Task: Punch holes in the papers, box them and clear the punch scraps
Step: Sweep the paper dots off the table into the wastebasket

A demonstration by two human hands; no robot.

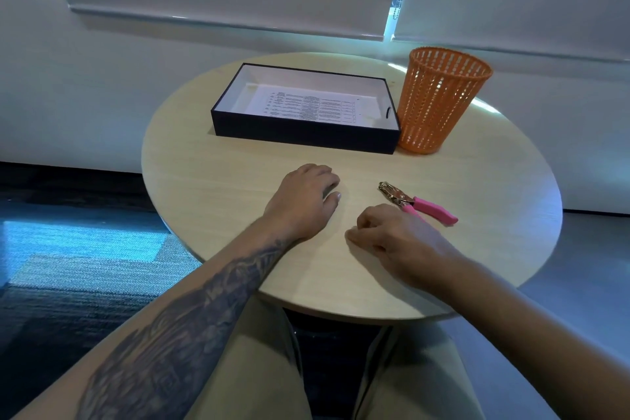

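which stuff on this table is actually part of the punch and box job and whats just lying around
Part of the job:
- hole punch with pink handles
- black box with printed paper inside
- orange mesh bin, likely for scraps
- left hand and right hand, both on the table

Just lying about:
- nothing visible; scraps too small to tell

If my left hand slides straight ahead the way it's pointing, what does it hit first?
Probably the front wall of the black box. The left hand points up the table toward it, with bare tabletop between. Depth is hard to judge.

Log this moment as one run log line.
papers: in box | punch: on table, untouched | left hand: flat | right hand: curled, scraps unclear
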